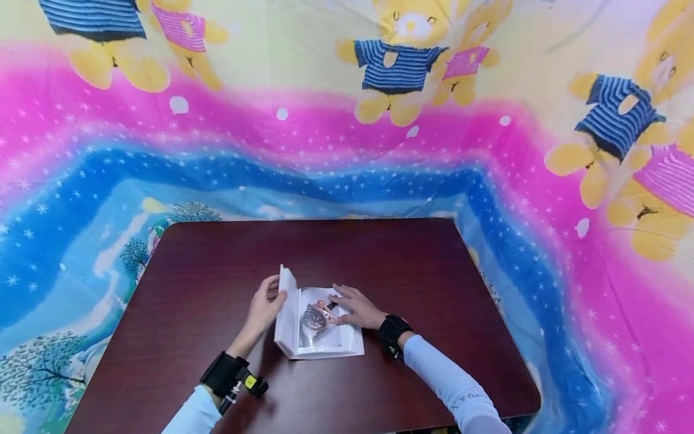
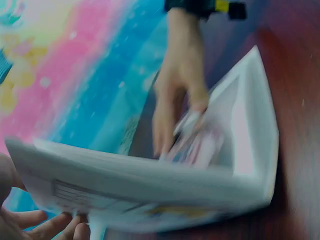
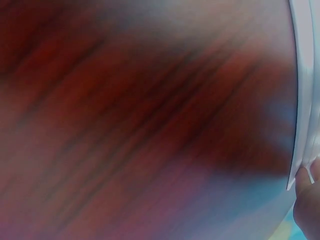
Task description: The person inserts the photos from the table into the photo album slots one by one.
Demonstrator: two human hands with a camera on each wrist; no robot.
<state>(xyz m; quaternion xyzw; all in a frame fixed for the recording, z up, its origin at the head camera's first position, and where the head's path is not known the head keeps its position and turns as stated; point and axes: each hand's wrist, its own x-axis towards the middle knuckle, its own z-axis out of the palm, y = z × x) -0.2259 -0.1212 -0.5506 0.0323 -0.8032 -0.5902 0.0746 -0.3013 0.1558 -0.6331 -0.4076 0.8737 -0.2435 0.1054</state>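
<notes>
A small white photo album (image 1: 288, 319) stands open near the middle of the table, its left cover and pages raised. My left hand (image 1: 264, 308) grips that raised side at its outer edge, thumb on the inner face. In the left wrist view, fingers (image 2: 52, 226) lie against the printed outer cover. A photo (image 1: 318, 322) with a grey, striped shape shows on the right-hand page. Over the outer part of this page rests my right hand (image 1: 359, 308), its fingers spread and fairly straight. The right wrist view catches only a bit of that hand (image 3: 307, 205) beside the album's edge (image 3: 302, 90).
The dark reddish-brown table (image 1: 412, 259) has rounded corners. A colourful cloth (image 1: 325, 132) with bears and snowflakes hangs behind it and along its sides. A black band (image 1: 223, 375) with a small camera sits on my left wrist, another band (image 1: 394, 331) on my right.
</notes>
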